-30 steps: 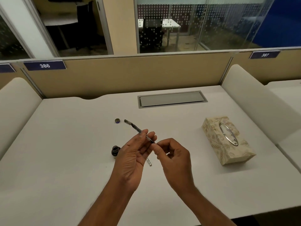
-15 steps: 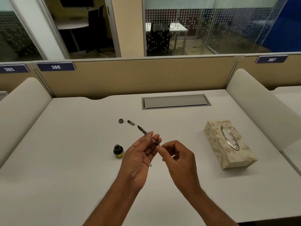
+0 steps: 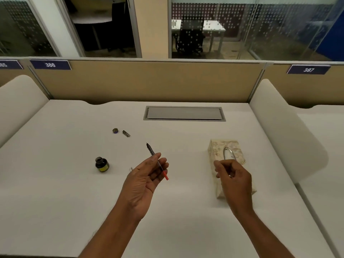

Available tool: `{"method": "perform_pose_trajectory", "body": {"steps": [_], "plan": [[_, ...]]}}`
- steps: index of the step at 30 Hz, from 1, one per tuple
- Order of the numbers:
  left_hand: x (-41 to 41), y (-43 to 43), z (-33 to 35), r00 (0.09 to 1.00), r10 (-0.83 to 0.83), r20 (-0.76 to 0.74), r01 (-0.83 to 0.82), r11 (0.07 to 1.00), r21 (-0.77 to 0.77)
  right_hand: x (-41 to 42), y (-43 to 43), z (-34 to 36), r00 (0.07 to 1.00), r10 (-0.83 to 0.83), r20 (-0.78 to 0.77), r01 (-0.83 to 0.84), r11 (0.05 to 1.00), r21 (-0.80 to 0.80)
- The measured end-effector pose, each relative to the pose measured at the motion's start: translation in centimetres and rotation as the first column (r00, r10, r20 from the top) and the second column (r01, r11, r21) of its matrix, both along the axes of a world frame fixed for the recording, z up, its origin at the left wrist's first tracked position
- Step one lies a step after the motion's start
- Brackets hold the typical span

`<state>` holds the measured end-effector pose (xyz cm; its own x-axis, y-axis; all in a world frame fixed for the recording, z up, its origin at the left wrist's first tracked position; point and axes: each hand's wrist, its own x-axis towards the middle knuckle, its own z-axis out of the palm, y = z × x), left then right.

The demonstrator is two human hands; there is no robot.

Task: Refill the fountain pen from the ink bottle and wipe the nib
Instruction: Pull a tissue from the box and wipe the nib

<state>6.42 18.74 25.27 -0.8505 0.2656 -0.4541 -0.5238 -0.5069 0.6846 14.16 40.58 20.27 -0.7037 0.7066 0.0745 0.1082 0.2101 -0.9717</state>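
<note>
My left hand holds the thin fountain pen section between thumb and fingers, nib pointing up and away, a red end sticking out near my fingertips. The open ink bottle, dark with a yellow label, stands on the white desk to the left of that hand. Its cap and a small dark pen part lie farther back. My right hand hovers over the near end of the patterned tissue box, fingers curled, with nothing visible in them.
A grey cable hatch is set into the desk at the back. Beige partitions and padded white side dividers close in the desk. A small silvery piece lies just left of my left hand.
My right hand has let go of the pen's end and moved right to the tissue box. My left hand still holds the pen, which is more upright now.
</note>
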Motion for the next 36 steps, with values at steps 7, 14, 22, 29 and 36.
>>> {"method": "perform_pose_trajectory", "body": {"steps": [7, 14, 22, 29, 36], "plan": [[1.3, 2.8, -1.2, 0.998, -0.045, 0.051, 0.046, 0.999, -0.019, 0.1, 7.3, -4.8, 0.971, -0.216, 0.104, 0.21, 0.975, 0.068], [0.0, 2.7, -1.8, 0.998, -0.048, 0.042, 0.051, 0.997, -0.062, -3.2, 10.1, -8.7, 0.94, -0.224, 0.257, 0.172, 0.963, 0.209], [-0.5, 2.4, -2.8, 0.996, -0.05, 0.075, 0.055, 0.996, -0.067, -5.8, 10.5, -9.3, 0.904, -0.219, 0.366, 0.109, 0.949, 0.297], [-0.8, 2.4, -3.3, 0.994, -0.049, 0.102, 0.055, 0.997, -0.058, -6.3, 12.4, -9.2, 0.851, -0.081, 0.519, -0.118, 0.933, 0.34], [-0.8, 3.1, -3.5, 0.993, -0.053, 0.11, 0.058, 0.997, -0.047, -6.4, 13.5, -8.9, 0.803, -0.031, 0.595, -0.212, 0.918, 0.335]]}}
